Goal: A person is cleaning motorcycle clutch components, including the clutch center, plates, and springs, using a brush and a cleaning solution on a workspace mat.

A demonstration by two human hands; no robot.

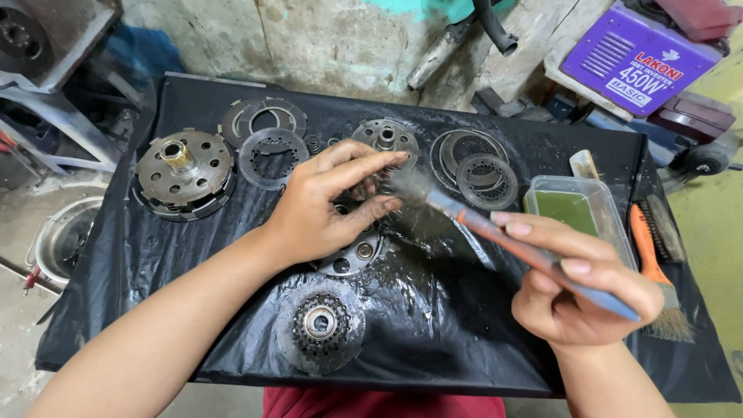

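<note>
My left hand [329,201] rests fingers-down on a round metal clutch part [357,251] in the middle of the black sheet, holding it in place. My right hand [576,290] grips a paintbrush [495,232] with an orange and blue handle. Its blurred bristle tip meets the part just past my left fingertips. The part is largely hidden under my left hand.
Several clutch plates and discs lie on the wet black plastic sheet [433,310]: a drum [184,172] far left, rings [263,118] at the back, a hub [320,323] near me. A clear tub of green liquid [576,205] and an orange wire brush [654,263] sit right.
</note>
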